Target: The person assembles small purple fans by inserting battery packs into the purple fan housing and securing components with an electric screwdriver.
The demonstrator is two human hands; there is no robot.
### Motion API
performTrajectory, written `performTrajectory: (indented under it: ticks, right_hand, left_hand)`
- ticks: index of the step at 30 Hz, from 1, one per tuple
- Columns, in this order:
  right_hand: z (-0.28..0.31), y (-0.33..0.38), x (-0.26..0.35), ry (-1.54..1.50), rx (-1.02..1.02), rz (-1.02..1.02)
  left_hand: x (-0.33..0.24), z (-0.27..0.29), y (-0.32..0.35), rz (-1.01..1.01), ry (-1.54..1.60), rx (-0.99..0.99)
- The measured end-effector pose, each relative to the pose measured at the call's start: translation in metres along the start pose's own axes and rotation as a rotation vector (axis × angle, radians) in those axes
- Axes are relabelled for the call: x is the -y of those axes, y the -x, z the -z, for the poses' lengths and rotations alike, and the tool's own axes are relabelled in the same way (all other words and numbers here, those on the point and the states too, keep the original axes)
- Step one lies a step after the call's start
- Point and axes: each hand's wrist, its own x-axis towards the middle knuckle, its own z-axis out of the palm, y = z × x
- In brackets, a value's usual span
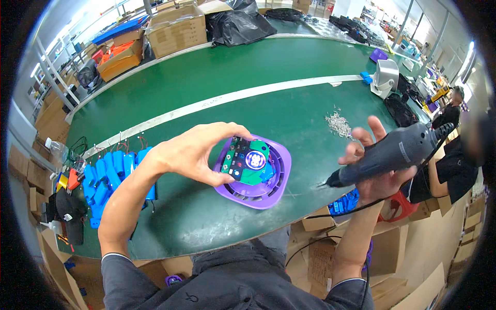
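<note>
My left hand [191,151] spans a circuit board [241,159], thumb at its near edge and fingers at its far edge. The board has a dark strip, a green part and a round lit display. It sits over a purple plastic housing [279,188] with a slotted rim; a bit of blue shows inside. Off to the right, my right hand [380,188] holds a black electric screwdriver [387,155] across the palm, some fingers raised off it. Its tip points left, apart from the housing. A pile of small screws [338,125] lies beyond the screwdriver.
Blue wired packs [106,173] are heaped at the left beside a plastic bottle [58,150] and a black cap [71,212]. A white-and-grey round device [386,77] stands at the far right of the green table [206,227]. Another person [457,165] is at the right, near cardboard boxes.
</note>
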Motion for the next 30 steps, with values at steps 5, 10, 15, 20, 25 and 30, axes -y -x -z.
performTrajectory:
  ticks: [5, 10, 15, 20, 25, 30]
  right_hand:
    - [0.03, -0.027, -0.03, 0.239, 0.348, -0.604]
    - [-0.017, -0.017, -0.056, 0.51, 0.455, -0.838]
    - [-0.019, -0.006, -0.088, 0.344, 0.335, -0.769]
    - [-0.028, -0.003, -0.088, 0.342, 0.23, -0.714]
    - [-0.036, -0.007, -0.08, 0.26, 0.289, -0.734]
    - [-0.045, -0.01, -0.074, 0.498, 0.328, -0.642]
  left_hand:
    - [0.004, -0.007, 0.001, -0.049, 0.24, -0.054]
    - [0.007, -0.012, 0.008, -0.039, 0.16, -0.075]
    - [0.009, -0.018, 0.014, -0.047, 0.142, -0.026]
    - [-0.003, -0.04, 0.003, -0.114, -0.109, -0.128]
    - [0.001, -0.053, -0.006, -0.175, -0.133, -0.263]
    - [-0.003, -0.044, -0.008, -0.187, -0.317, -0.271]
